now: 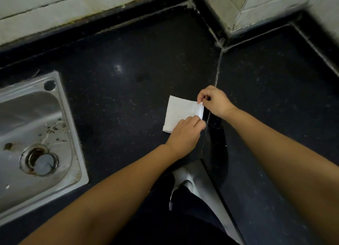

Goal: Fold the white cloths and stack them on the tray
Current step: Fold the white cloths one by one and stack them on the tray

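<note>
A small white cloth [177, 110] lies folded flat on the black countertop [128, 79], near the seam where two slabs meet. My right hand [214, 101] pinches the cloth's far right corner, and that right edge is lifted and curled up off the counter. My left hand [185, 132] rests on the cloth's near right corner with its fingers closed on the edge. No tray is in view.
A steel sink [36, 134] with a round drain is set into the counter at the left. Pale tiled walls [91, 6] run along the back and form a corner at the upper right. Below the counter's front edge the floor and a white shoe [185, 178] show.
</note>
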Motion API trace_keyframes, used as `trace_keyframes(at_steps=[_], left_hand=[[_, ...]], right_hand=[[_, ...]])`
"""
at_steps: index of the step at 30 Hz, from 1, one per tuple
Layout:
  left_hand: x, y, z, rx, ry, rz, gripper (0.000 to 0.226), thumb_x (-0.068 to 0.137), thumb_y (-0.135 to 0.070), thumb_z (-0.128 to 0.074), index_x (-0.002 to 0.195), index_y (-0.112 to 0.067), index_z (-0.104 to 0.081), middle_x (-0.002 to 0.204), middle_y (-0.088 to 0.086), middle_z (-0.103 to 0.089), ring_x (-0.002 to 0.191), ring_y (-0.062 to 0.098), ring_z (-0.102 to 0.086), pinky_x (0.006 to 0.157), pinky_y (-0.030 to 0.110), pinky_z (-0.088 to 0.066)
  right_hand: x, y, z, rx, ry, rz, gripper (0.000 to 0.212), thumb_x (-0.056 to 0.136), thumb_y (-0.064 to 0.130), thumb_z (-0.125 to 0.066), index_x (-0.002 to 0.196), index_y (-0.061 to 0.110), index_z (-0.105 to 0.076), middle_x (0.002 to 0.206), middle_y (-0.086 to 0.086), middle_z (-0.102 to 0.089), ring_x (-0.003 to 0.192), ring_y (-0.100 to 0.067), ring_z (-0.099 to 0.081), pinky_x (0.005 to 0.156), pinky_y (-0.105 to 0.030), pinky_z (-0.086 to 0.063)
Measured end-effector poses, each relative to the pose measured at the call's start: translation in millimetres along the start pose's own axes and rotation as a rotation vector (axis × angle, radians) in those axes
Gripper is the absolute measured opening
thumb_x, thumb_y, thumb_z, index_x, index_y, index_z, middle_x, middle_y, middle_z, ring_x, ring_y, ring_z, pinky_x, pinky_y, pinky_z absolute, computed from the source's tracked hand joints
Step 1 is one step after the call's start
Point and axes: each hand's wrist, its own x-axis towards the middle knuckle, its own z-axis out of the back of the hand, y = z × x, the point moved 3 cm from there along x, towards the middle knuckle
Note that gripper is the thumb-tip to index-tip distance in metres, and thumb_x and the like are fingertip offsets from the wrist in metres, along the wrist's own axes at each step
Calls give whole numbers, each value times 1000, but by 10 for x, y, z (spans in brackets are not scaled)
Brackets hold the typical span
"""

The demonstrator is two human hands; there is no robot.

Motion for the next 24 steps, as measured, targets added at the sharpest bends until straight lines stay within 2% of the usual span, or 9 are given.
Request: trace_keyframes(at_steps=[4,6,8,11,14,16,18,21,24], left_hand=[[14,-14,-38,-56,25,-73,14,78,-9,-64,92,-8,-61,91,8,-62,78,27,-58,63,38,-47],[-1,25,83,-103,42,-72,25,83,-26,-59,102,-10,-61,100,5,-63,89,25,-59,75,37,-47],[-15,179,318,-222,-38,103,28,87,-29,-55,107,-10,-60,101,2,-61,94,22,-56,83,37,-44],[-45,621,581,-245,-202,503,21,91,-27,-55,106,-13,-56,95,-2,-53,94,22,-53,84,39,-45],[-15,808,561,-101,77,737,35,92,-44,-51,108,-13,-54,107,5,-55,105,25,-52,89,41,-41],[10,770,487,-29,209,726,36,92,-45,-50,107,-13,-55,113,6,-53,109,25,-50,91,40,-37],[32,736,465,-8,233,704,28,92,-38,-53,105,-13,-56,115,7,-52,109,25,-49,91,39,-37],[24,756,479,-59,174,672,15,91,-29,-55,94,-14,-54,104,4,-51,102,24,-50,87,35,-38],[-31,721,528,-331,58,615,16,88,-21,-59,79,-14,-49,83,-2,-50,81,17,-52,66,25,-39]], right_hand=[[-105,-19,60,60,-138,-114,28,92,-3,-43,85,10,-67,98,-4,-52,86,-13,-51,70,-1,-35],[-197,-24,91,72,-231,-211,22,94,4,-44,98,8,-66,105,-10,-60,94,-18,-57,79,-11,-37],[-316,-19,86,77,-285,-333,20,95,16,-48,104,5,-63,108,-13,-65,101,-26,-60,81,-22,-40],[-435,54,-58,30,-230,-478,40,94,40,-50,109,3,-58,109,-15,-64,104,-31,-60,79,-30,-43],[-455,189,-258,-72,-151,-551,57,90,51,-51,120,3,-51,121,-15,-58,110,-33,-57,84,-39,-46],[-447,256,-338,-101,-123,-601,58,89,46,-55,128,4,-45,128,-14,-53,116,-32,-54,93,-43,-46],[-442,292,-382,-139,-92,-644,49,90,37,-54,127,7,-47,128,-12,-52,116,-31,-53,98,-44,-43],[-470,315,-423,-119,-123,-628,29,88,28,-50,110,10,-58,116,-11,-58,107,-31,-56,94,-45,-46],[-594,294,-406,128,-252,-584,22,88,26,-54,101,8,-58,103,-11,-62,96,-29,-59,86,-42,-49]])
